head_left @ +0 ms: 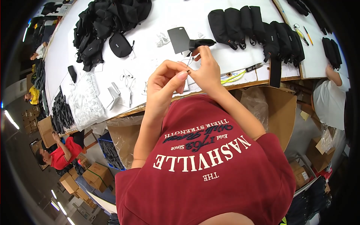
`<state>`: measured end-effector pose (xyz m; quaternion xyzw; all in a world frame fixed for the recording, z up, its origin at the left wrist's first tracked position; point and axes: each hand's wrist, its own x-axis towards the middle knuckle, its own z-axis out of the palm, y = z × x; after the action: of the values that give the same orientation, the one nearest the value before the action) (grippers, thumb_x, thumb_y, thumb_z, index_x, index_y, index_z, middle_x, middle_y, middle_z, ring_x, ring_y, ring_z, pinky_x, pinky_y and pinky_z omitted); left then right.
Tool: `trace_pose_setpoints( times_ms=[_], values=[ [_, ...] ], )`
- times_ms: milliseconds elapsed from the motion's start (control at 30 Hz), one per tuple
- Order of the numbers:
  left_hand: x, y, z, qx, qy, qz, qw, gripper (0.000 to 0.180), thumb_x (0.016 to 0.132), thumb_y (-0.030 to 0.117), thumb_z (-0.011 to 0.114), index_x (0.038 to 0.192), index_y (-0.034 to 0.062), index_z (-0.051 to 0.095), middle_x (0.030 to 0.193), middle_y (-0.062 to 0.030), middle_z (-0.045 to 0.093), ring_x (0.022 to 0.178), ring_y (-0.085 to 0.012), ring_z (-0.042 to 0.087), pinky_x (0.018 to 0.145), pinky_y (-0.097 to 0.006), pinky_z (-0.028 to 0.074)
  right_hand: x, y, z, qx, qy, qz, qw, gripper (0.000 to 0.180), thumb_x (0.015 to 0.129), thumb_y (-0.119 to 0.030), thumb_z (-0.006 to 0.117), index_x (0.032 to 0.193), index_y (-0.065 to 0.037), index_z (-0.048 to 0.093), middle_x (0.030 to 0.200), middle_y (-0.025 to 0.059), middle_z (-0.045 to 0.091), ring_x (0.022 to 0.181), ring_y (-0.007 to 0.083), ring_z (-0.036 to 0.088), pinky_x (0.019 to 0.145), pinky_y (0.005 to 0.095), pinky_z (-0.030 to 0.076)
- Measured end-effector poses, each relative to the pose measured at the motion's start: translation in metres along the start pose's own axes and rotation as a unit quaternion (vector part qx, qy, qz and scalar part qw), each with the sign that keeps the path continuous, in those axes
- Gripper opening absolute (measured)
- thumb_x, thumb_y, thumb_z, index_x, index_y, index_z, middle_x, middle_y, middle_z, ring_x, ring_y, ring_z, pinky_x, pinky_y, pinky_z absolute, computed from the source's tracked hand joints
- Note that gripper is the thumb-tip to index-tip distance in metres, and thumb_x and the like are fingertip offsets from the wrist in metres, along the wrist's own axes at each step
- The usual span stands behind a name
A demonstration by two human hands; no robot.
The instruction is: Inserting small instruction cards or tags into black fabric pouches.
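Nearest to us is our dark red printed T-shirt point(210, 168), with both forearms rising from it toward the counter point(168, 15). Our left hand point(164, 80) is closed in a pinch, thumb and forefinger pressed together on a thin string loop point(188, 63). Our right hand point(204, 69) meets it fingertip to fingertip, also pinched shut on the same string, and a dark grey hang tag point(179, 39) stands up just beyond its fingers, beside a small black pouch point(202, 42). Both hands hover over the near edge of the white counter. Just right of them lie yellow cord point(233, 78) and a pair of snips point(254, 67). Left of them sit clear plastic bags point(85, 99). Farther off, a row of black pouches point(258, 28) lies at right and a heap of black bags point(107, 22) at left.
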<state>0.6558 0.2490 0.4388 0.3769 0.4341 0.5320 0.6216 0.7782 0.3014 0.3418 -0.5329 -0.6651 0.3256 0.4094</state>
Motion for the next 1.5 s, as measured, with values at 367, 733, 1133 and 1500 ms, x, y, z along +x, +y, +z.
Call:
trace_pose_setpoints(
  times_ms=[367,733,1133,1500],
  values=[
    [0.018,-0.003,0.013,0.013,-0.026,-0.004,1.000,0.010,0.089,0.010,0.058,0.093,0.0005,0.057,0.070,0.0002,0.051,0.060,-0.0059,0.044,0.056,-0.021,0.035,0.016,0.025,-0.016,-0.023,0.063,-0.044,0.997,0.016,0.077,-0.014,0.065,0.078,-0.005,0.051,0.078,0.0063,0.054,0.070,0.0272,0.056,0.063,0.0382,0.043],
    [0.042,-0.008,-0.011,-0.032,0.031,-0.014,0.999,0.011,0.089,0.011,0.058,0.093,0.0002,0.057,0.065,-0.0002,0.050,0.059,-0.0072,0.045,0.056,-0.022,0.036,-0.009,0.000,-0.103,-0.059,-0.237,-0.082,0.966,0.016,0.068,-0.002,0.059,0.077,-0.002,0.046,0.071,0.0094,0.046,0.068,0.0266,0.048,0.061,0.0355,0.040],
    [0.024,-0.033,-0.018,-0.016,0.028,-0.094,0.995,0.012,0.089,0.011,0.059,0.093,-0.0005,0.057,0.065,-0.0003,0.050,0.059,-0.0070,0.046,0.057,-0.021,0.037,-0.062,0.003,-0.107,0.114,-0.317,0.105,0.936,0.020,0.079,-0.009,0.063,0.083,-0.003,0.044,0.081,0.0056,0.050,0.063,0.0138,0.050,0.058,0.0275,0.042],
    [0.012,-0.035,-0.013,0.023,0.008,-0.114,0.993,0.011,0.088,0.012,0.060,0.091,0.0011,0.058,0.064,0.0019,0.050,0.057,-0.0050,0.043,0.056,-0.020,0.035,-0.072,0.023,-0.092,0.264,-0.209,0.213,0.917,0.013,0.089,-0.011,0.061,0.088,0.001,0.055,0.080,0.0046,0.063,0.057,0.0067,0.055,0.055,0.0199,0.044]
  ],
)
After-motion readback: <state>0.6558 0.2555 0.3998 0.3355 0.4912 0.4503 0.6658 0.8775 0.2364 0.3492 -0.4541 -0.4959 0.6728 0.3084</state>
